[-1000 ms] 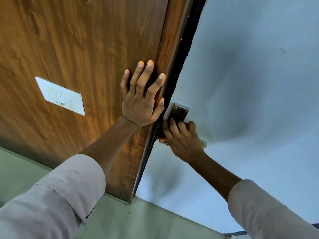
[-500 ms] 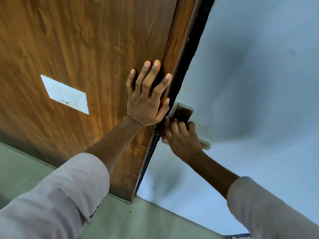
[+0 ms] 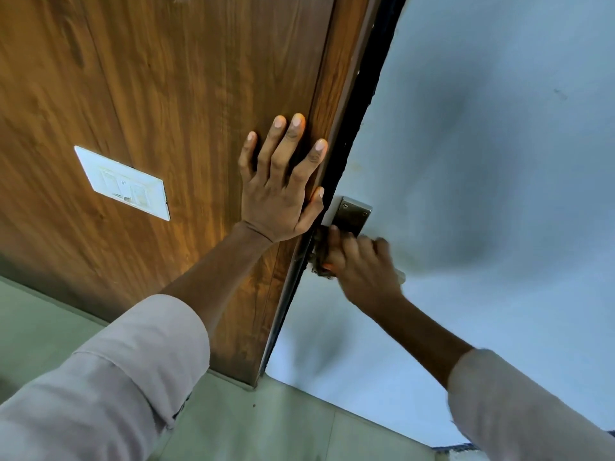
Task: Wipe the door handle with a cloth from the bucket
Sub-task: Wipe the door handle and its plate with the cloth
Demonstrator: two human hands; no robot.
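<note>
The metal door handle (image 3: pixel 401 277) and its back plate (image 3: pixel 352 214) sit at the left edge of a pale blue door (image 3: pixel 482 144). My right hand (image 3: pixel 362 267) is wrapped over the lever and hides most of it; the hand is motion-blurred. A small scrap of cloth (image 3: pixel 318 257), brownish with an orange edge, shows at the hand's left side, pressed on the handle. My left hand (image 3: pixel 279 197) lies flat with fingers spread on the brown wooden panel (image 3: pixel 166 78) beside the door's edge. The bucket is out of view.
A white switch plate (image 3: pixel 123 184) is fixed on the wooden panel to the left. A dark gap (image 3: pixel 359 104) runs between the panel and the door. Pale green floor tiles (image 3: pixel 249 427) lie below.
My right hand has shifted a little along the handle and is now blurred. My left hand stays flat on the panel. The camera has tilted slightly.
</note>
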